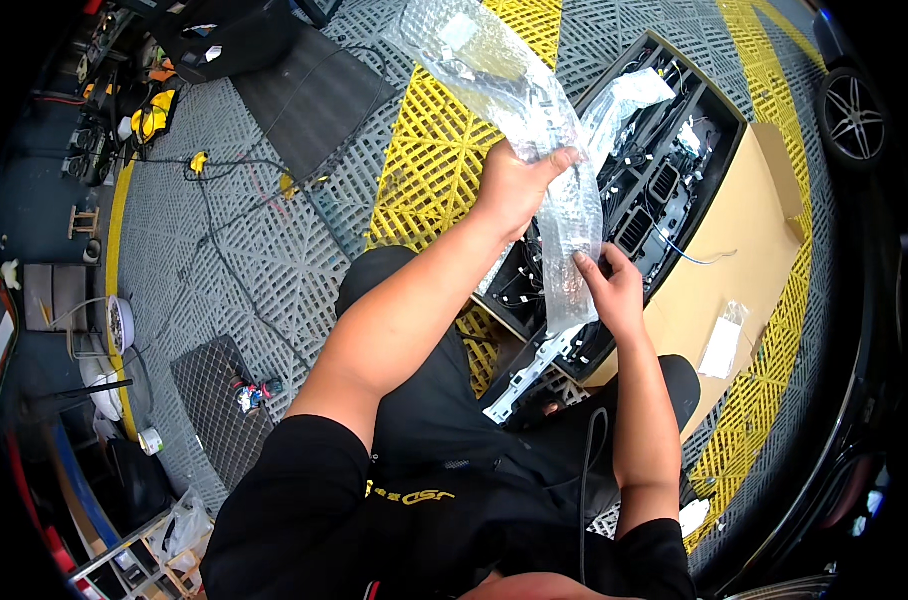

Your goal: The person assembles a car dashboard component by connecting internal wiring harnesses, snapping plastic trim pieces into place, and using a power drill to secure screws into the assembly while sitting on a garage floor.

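Note:
A long piece of clear bubble wrap (pixel 574 215) stretches between my hands, with something pale inside that I cannot make out. My left hand (pixel 516 188) is closed around its middle, thumb on top. Lower down, my right hand (pixel 616 292) pinches the edge near its close end. Beneath the wrap lies a black car dashboard assembly (pixel 664 185) with vents and loose wiring, inside an open cardboard box. A silver metal bracket (pixel 532 378) shows below the wrap's near end, between my legs; whether it joins the wrapped piece I cannot tell.
The box's flap (pixel 739 265) spreads to the right, with a small clear packet (pixel 724 340) on it. A dark car's wheel (pixel 854 115) stands at the far right. Left are a dark mat (pixel 309 100), cables, and a smaller mat (pixel 219 405) with small items.

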Tool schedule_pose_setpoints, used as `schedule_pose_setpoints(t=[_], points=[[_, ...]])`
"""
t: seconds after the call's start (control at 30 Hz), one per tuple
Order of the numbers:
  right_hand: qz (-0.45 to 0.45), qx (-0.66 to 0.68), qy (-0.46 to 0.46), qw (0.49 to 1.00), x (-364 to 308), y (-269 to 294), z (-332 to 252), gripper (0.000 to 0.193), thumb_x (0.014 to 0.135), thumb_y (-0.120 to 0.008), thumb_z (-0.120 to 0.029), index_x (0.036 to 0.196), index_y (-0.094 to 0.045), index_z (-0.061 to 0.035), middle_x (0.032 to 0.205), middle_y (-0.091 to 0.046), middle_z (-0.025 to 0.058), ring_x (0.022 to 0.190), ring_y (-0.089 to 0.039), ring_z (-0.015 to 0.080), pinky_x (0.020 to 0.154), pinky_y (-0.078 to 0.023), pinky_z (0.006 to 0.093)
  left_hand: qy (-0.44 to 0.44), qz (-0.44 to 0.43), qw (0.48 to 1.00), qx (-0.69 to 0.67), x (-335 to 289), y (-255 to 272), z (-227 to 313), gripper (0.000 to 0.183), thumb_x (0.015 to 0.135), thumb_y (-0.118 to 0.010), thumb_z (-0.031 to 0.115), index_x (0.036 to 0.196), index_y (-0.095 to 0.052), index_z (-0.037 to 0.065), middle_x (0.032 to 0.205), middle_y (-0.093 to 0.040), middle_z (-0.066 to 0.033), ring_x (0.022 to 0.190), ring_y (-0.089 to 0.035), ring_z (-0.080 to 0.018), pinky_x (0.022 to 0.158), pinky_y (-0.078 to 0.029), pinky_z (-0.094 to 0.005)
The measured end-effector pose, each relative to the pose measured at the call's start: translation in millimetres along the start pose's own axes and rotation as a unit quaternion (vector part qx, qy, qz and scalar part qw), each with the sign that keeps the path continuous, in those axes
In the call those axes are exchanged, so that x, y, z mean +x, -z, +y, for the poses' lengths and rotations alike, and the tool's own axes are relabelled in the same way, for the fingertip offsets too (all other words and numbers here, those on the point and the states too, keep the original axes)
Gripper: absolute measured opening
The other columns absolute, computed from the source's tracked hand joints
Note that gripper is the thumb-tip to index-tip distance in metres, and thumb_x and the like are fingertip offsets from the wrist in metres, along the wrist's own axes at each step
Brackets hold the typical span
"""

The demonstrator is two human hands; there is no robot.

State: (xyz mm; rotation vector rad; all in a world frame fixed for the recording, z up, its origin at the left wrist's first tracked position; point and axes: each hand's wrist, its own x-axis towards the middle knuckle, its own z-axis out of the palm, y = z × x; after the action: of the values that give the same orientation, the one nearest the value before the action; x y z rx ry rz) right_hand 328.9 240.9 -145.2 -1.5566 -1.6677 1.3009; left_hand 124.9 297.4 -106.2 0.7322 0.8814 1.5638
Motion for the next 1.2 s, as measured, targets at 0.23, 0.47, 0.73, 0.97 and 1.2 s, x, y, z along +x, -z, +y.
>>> schedule_pose_setpoints(t=[0.23,0.47,0.73,0.97,1.2], points=[[-0.071,0.076,0.001,0.995,2,6,12,0.036,0.100,-0.071,-0.032,0.110,-0.072,0.0024,0.089,-0.073,0.0041,0.082,-0.060,0.0084,0.078,-0.051,0.0286,0.045,-0.018,0.997,-0.055,1,-2,5,0.031,0.101,-0.065,0.006,0.131,-0.058,-0.001,0.121,-0.068,-0.0101,0.109,-0.067,-0.0195,0.096,-0.055,-0.0372],[-0.091,0.110,-0.016,0.990,0,12,7,0.036,0.102,-0.069,-0.032,0.110,-0.071,0.0025,0.090,-0.072,0.0017,0.083,-0.059,0.0073,0.077,-0.049,0.0276,0.081,-0.091,0.989,-0.088,7,8,4,0.039,0.108,-0.052,0.016,0.138,-0.052,-0.009,0.130,-0.066,-0.0220,0.122,-0.066,-0.0320,0.107,-0.053,-0.0467],[-0.101,0.184,-0.020,0.978,-3,16,9,0.032,0.099,-0.073,-0.029,0.109,-0.073,0.0011,0.091,-0.072,-0.0004,0.084,-0.060,0.0057,0.077,-0.050,0.0260,0.093,-0.143,0.976,-0.134,4,12,19,0.054,0.107,-0.052,0.014,0.155,-0.033,-0.002,0.153,-0.048,-0.0234,0.142,-0.047,-0.0416,0.119,-0.039,-0.0574],[-0.030,0.078,-0.020,0.996,1,10,19,0.041,0.103,-0.065,-0.038,0.110,-0.070,0.0022,0.088,-0.070,0.0067,0.082,-0.058,0.0099,0.076,-0.049,0.0303,0.118,-0.100,0.988,-0.016,11,25,-3,0.058,0.107,-0.058,0.024,0.152,-0.037,-0.006,0.154,-0.046,-0.0227,0.141,-0.050,-0.0358,0.119,-0.040,-0.0504],[0.264,0.279,-0.049,0.922,20,76,56,0.036,0.106,-0.063,-0.031,0.112,-0.068,0.0044,0.095,-0.069,0.0036,0.084,-0.058,0.0092,0.074,-0.048,0.0269,0.119,-0.029,0.888,0.443,24,61,-92,0.054,0.099,-0.068,0.027,0.143,-0.055,-0.002,0.140,-0.063,-0.0189,0.125,-0.064,-0.0279,0.106,-0.050,-0.0392]])
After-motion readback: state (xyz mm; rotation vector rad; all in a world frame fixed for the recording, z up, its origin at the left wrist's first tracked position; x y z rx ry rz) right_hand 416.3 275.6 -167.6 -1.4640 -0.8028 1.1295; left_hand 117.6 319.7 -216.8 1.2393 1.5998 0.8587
